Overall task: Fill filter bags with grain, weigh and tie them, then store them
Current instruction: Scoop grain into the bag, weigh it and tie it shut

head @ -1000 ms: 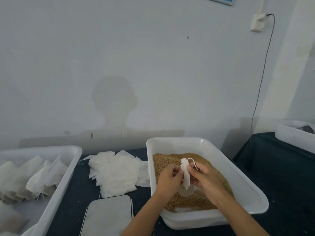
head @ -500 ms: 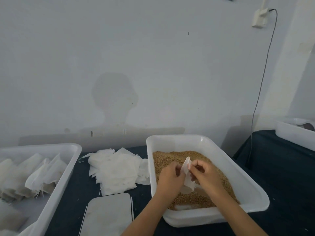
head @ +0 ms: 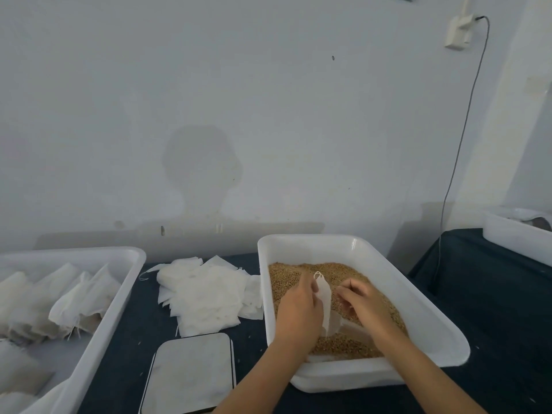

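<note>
A white tub (head: 424, 318) holds brown grain (head: 286, 276). Both hands are inside it, low over the grain. My left hand (head: 298, 309) pinches the top edge of a white filter bag (head: 326, 303), which hangs mouth-up with its string loop at the top. My right hand (head: 363, 306) is just right of the bag with its fingers curled down onto the grain; whether it holds grain cannot be seen. A stack of empty filter bags (head: 206, 297) lies left of the tub. A flat grey scale (head: 191, 375) sits in front of that stack.
A second white tub (head: 119, 294) at the left holds several filled, tied bags (head: 80, 300). A third white tub (head: 516, 237) stands at the far right on a dark cloth. A cable (head: 460, 138) hangs down the wall from a socket.
Both hands have dropped lower into the grain tub. My right hand has let go of the bag's edge and gone to the grain beside it, while my left hand keeps the bag.
</note>
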`<state>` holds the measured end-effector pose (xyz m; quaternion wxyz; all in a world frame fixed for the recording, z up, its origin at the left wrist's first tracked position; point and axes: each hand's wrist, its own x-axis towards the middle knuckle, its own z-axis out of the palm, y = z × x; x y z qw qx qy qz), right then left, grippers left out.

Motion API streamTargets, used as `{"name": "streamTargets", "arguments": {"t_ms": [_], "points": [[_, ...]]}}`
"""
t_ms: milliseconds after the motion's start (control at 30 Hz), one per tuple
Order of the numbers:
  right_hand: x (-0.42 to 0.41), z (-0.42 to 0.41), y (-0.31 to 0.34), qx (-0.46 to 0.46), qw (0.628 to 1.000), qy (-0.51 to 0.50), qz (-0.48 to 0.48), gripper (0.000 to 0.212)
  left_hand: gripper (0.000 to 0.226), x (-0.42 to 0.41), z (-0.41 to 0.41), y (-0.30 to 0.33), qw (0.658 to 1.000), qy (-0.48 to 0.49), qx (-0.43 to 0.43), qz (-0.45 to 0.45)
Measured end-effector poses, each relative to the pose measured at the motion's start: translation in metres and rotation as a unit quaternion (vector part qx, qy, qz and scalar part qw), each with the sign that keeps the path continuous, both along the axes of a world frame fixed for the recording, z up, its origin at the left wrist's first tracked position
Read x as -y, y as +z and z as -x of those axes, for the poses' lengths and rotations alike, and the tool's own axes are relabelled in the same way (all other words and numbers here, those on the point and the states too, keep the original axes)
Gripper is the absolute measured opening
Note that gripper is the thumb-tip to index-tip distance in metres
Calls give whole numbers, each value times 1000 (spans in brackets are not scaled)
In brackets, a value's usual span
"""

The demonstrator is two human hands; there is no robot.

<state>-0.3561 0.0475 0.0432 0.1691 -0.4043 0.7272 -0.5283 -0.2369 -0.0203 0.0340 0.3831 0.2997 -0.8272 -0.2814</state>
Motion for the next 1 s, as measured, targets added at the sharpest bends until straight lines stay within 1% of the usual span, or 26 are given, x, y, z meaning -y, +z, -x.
{"name": "streamTargets", "arguments": {"t_ms": [33,67,100,133,167,200,233,267,300,367,400,467,533,567,600,667,800,867,900,933,1000], "points": [[-1,4,0,-25,999,-1,-29,19,14,1,0,-1,1000,7,0,-18],[-2,9,0,-85,993,-2,-78,17,16,3,-1,-1,999,13,-6,-39],[-4,14,0,-164,976,3,-145,12,18,4,-1,0,998,19,-18,-61],[-7,18,0,-231,949,18,-213,11,17,5,-1,0,996,26,-32,-80],[-10,22,-1,-275,920,36,-278,18,14,6,-1,2,994,34,-46,-93],[-12,25,-3,-303,892,52,-332,26,11,6,-1,3,992,43,-58,-102],[-13,26,-4,-331,864,61,-375,29,9,7,-1,3,991,50,-67,-109],[-14,26,-4,-366,835,69,-404,27,9,8,-1,3,989,54,-73,-118],[-13,25,-5,-396,812,75,-421,23,9,9,0,2,986,57,-79,-132],[-11,26,-5,-432,790,88,-426,15,11,11,0,3,979,68,-96,-168],[-10,27,-2,-437,787,91,-427,13,12,13,0,4,975,75,-106,-183],[-13,31,12,-421,798,82,-423,12,12,16,-2,5,968,88,-124,-198],[-20,38,35,-426,794,67,-428,21,9,20,-4,6,965,90,-141,-202],[-24,41,48,-439,783,58,-437,24,9,22,-6,6,965,87,-148,-199],[-29,44,60,-461,765,50,-447,22,11,25,-6,6,966,84,-150,-192],[-37,49,80,-512,719,29,-470,20,12,31,-8,6,973,79,-133,-170],[-46,57,99,-572,635,-10,-519,19,12,39,-6,4,983,68,-98,-142],[-46,59,102,-598,618,-34,-509,34,13,40,-5,4,985,68,-88,-132],[-46,59,100,-608,610,-37,-507,36,13,41,-4,4,985,69,-86,-130],[-45,57,98,-615,603,-31,-507,34,13,41,-3,4,986,70,-83,-128],[-43,55,89,-616,601,-6,-509,18,13,41,-2,3,986,72,-79,-126]]}}
